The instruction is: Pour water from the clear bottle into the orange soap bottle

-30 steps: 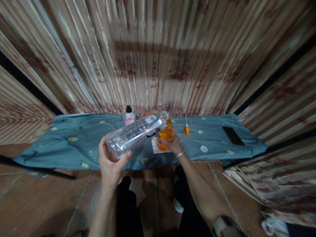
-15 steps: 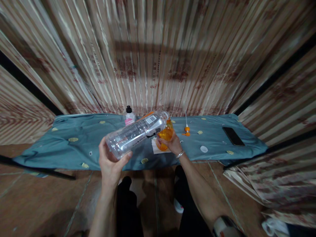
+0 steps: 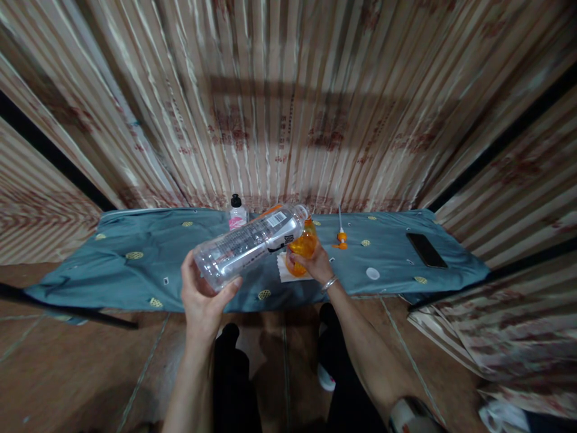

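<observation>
Left hand (image 3: 204, 300) grips clear bottle (image 3: 247, 243), tipped, mouth over orange bottle (image 3: 303, 245); right hand (image 3: 311, 263) clasps that; orange bottle's fill level unclear.

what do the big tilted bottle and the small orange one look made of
Big bottle: clear, glossy thin plastic, probably; the left hand shows through its base. Orange bottle: translucent orange plastic, seemingly, glowing where light passes.
</observation>
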A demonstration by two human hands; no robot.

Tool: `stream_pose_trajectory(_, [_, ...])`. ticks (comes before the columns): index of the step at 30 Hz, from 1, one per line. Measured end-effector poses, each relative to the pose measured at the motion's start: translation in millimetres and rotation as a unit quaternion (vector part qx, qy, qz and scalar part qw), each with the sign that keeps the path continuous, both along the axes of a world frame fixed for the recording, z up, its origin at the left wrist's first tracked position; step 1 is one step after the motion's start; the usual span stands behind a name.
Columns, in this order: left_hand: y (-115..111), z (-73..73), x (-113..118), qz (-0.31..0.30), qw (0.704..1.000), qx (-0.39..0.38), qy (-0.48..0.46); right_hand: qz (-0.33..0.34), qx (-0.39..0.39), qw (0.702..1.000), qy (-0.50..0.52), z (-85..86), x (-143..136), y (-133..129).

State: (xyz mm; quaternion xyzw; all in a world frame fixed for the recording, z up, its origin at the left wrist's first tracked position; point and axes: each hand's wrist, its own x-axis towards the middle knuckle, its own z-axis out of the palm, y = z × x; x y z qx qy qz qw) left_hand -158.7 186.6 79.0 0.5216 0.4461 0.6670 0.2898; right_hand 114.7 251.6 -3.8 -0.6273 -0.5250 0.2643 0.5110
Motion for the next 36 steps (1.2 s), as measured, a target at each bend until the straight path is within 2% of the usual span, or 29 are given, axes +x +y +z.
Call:
stream_pose_trajectory(21, [3.8,-3.4,-0.9,0.015,1.0,-0.008,-0.018,-0.004,-0.003,1.0,-0.002,0.7,-0.4,-0.5])
stream_pose_trajectory(36, [14.8,-12.5,-9.8,-0.018,0.999,-0.016,-0.027,0.001,-0.006,1.0,-0.007,0.5,-1.0,-2.0])
